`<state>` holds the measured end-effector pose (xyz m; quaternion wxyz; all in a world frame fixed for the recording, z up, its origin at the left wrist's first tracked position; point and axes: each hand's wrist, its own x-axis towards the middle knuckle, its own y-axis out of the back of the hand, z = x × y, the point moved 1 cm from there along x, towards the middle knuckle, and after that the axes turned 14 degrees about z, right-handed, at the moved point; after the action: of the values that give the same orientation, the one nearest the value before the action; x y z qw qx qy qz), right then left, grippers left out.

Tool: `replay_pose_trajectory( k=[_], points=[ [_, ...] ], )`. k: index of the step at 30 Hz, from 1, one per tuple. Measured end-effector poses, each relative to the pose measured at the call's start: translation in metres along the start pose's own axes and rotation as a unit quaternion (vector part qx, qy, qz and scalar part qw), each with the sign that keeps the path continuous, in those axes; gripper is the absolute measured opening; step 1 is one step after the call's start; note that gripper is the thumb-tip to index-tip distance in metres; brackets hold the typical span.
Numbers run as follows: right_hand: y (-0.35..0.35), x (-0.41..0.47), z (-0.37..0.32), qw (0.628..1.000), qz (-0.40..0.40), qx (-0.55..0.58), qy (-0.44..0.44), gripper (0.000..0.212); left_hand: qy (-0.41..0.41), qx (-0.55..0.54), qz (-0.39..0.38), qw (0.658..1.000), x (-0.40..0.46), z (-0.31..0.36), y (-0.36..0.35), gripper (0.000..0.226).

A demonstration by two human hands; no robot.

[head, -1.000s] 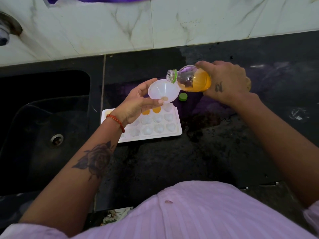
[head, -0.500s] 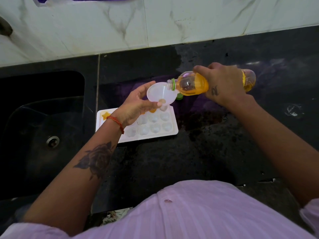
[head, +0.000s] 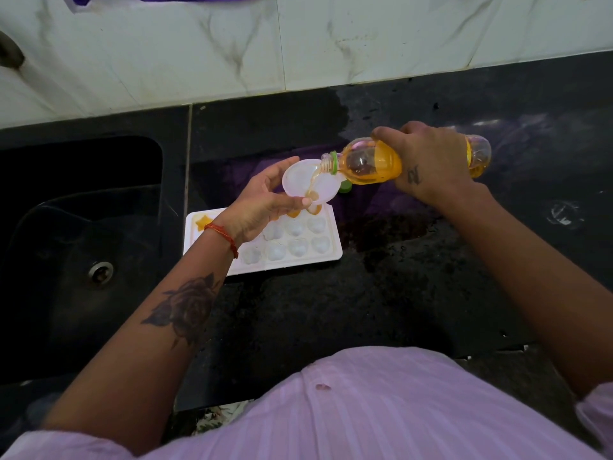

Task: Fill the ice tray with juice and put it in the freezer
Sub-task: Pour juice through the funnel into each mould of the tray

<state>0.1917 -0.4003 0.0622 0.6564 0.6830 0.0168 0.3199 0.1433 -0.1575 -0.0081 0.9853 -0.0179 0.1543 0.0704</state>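
The juice bottle is gripped around its middle by the right hand, fingers curled over the barrel, and is tipped almost level so that a thin stream of juice is being passed from its open neck into the white funnel. The funnel is pinched at its rim between thumb and fingers of the left hand and is held over the far row of the ice tray, which lies flat on the dark counter just beside the sink. A few far cells are seen to be orange already, among them a star-shaped one at the left corner; the near rows appear pale and unfilled, so the filling is judged to be at an early stage. A green cap rests on the counter behind the funnel.

Several things could go wrong from here. If the bottle were tilted further, the funnel could be flooded faster than it drains — juice would then spill over its rim onto the tray's ribs and the counter. The spout's exact position over a cell is hidden by the left hand, so a slight drift could send juice into a neighbouring cell or between cells. An overfilled cell would slop out later, when the tray is lifted and carried to the freezer — which is not in view.
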Motion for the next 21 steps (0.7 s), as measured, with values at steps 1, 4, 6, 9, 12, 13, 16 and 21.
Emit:
replay_pose_trajectory(
  k=[1, 4, 6, 9, 12, 13, 16, 21],
  points=[
    [0.000, 0.000, 0.000, 1.000, -0.001, 0.007, -0.004, 0.060, -0.001, 0.001, 0.001, 1.000, 0.000, 0.000, 0.000, 0.066],
    [0.000, 0.000, -0.003, 0.999, -0.001, 0.036, -0.020, 0.056, -0.005, 0.001, 0.003, 1.000, -0.001, 0.001, 0.001, 0.067],
    [0.001, 0.000, -0.006, 0.998, -0.002, 0.060, -0.030, 0.055, -0.009, -0.001, 0.004, 1.000, -0.002, 0.002, 0.001, 0.069],
    [0.005, 0.001, -0.011, 0.995, -0.007, 0.087, -0.041, 0.057, -0.012, -0.007, 0.003, 1.000, -0.005, 0.004, 0.004, 0.070],
    [0.011, 0.005, -0.018, 0.994, -0.011, 0.097, -0.044, 0.064, -0.014, -0.021, 0.008, 1.000, -0.008, 0.006, 0.009, 0.073],
    [0.013, 0.006, -0.020, 0.994, -0.011, 0.100, -0.044, 0.066, -0.014, -0.031, 0.010, 0.999, -0.010, 0.007, 0.012, 0.074],
    [0.019, 0.011, -0.031, 0.992, -0.011, 0.116, -0.038, 0.071, -0.016, -0.052, 0.020, 0.998, -0.016, 0.010, 0.022, 0.075],
    [0.022, 0.022, -0.058, 0.993, -0.007, 0.113, -0.009, 0.074, -0.029, -0.056, 0.039, 0.997, -0.035, 0.014, 0.051, 0.080]
  ],
)
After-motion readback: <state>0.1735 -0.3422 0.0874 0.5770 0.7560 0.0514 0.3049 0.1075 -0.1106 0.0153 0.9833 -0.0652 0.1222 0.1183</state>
